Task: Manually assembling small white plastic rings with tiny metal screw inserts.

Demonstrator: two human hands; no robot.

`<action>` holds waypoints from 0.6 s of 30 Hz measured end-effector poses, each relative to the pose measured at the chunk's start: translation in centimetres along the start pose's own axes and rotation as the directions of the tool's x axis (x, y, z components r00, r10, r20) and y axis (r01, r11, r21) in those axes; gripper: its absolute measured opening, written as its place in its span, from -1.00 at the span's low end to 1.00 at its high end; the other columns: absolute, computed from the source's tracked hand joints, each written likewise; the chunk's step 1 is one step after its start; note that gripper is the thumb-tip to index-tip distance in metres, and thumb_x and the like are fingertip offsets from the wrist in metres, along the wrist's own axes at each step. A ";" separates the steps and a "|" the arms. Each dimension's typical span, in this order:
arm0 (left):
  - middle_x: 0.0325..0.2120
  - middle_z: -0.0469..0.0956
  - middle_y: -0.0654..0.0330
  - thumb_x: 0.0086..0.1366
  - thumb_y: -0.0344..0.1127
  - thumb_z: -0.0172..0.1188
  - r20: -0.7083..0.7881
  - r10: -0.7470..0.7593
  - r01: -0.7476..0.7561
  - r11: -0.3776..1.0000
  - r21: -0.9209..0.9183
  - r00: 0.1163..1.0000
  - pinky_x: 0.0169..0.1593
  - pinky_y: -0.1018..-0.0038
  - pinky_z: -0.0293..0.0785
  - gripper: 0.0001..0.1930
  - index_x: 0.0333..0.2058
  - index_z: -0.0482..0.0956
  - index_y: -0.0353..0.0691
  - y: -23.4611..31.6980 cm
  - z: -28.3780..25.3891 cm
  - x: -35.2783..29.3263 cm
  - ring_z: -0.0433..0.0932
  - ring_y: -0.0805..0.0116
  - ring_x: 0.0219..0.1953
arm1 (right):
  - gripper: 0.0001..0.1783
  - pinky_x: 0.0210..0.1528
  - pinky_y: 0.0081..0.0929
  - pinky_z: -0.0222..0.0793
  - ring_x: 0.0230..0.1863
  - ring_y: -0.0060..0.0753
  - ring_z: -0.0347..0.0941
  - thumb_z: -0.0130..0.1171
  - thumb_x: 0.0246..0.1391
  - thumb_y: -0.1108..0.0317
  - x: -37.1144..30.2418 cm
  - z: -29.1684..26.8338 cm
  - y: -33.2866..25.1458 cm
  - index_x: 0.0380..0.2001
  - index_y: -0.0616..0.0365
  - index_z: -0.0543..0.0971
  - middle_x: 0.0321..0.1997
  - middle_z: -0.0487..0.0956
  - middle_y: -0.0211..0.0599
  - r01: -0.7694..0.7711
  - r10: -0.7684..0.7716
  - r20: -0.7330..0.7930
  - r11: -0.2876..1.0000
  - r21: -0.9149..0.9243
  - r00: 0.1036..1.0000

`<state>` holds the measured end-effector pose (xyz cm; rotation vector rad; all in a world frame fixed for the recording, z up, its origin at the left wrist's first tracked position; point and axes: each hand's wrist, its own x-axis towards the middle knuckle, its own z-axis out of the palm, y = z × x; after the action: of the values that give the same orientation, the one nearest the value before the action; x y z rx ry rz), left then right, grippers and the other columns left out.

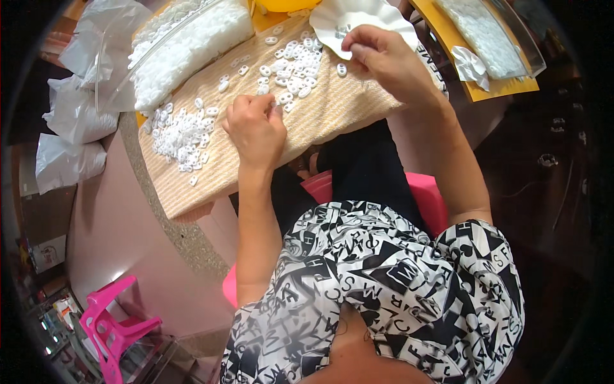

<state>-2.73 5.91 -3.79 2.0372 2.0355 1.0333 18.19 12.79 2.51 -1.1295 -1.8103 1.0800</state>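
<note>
My left hand (257, 128) is closed in a pinch over the cloth-covered table, with a small white oval two-holed piece (274, 104) at its fingertips. Around it lie similar pieces: a loose pile (299, 67) just beyond and a denser pile (182, 137) to its left. My right hand (393, 64) is raised at the near edge of a white fluted dish (329, 16), its thumb and forefinger pressed together. What they hold is too small to make out. Small dark bits (341, 30) lie in the dish. One white piece (342, 69) sits alone below it.
A clear-sided container of white pieces (198, 48) stands at the back left, near bulging plastic bags (80, 109). Another white-filled container (483, 38) and crumpled paper (470, 67) rest on a yellow board (502, 89) at right. A pink stool (115, 326) stands lower left.
</note>
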 end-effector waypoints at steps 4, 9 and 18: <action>-0.49 0.43 0.16 -0.10 -0.52 0.16 -0.060 -0.090 0.069 0.955 -0.289 0.994 -0.31 0.40 0.31 -0.88 -0.49 0.52 -0.23 -0.3 -0.3 -0.1 0.40 0.25 -0.40 | -0.82 -0.47 -0.68 0.27 -0.53 -0.65 0.31 -0.03 0.06 0.36 -1.6 2.0 -0.2 -0.44 0.28 0.45 -0.57 0.43 -0.42 -0.093 0.063 0.123 0.963 0.255 0.990; -0.49 0.50 0.17 0.07 -0.58 0.10 0.174 -0.323 0.303 0.406 -0.862 0.930 -0.40 0.66 0.37 -0.94 -0.42 0.46 -0.38 0.9 -3.1 -1.4 0.44 0.49 -0.52 | -0.84 -0.47 -0.72 0.29 -0.52 -0.64 0.35 0.00 0.06 0.37 -4.0 4.0 -1.9 -0.44 0.27 0.44 -0.56 0.46 -0.38 -0.250 0.155 0.228 0.838 0.484 0.961; -0.44 0.52 0.07 0.07 -0.60 0.11 0.459 -0.232 0.428 -0.170 -0.887 0.858 -0.37 0.60 0.48 -0.83 -0.31 0.44 -0.39 3.1 -5.3 -4.0 0.53 0.40 -0.44 | -0.89 -0.44 -0.73 0.34 -0.48 -0.65 0.39 0.04 0.02 0.45 -6.3 6.0 -2.4 -0.41 0.29 0.47 -0.51 0.49 -0.37 -0.306 0.192 0.242 0.685 0.661 0.951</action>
<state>-2.31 -0.16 0.23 0.5662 0.8025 1.4590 14.30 4.66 1.48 -0.8368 -1.1597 1.8587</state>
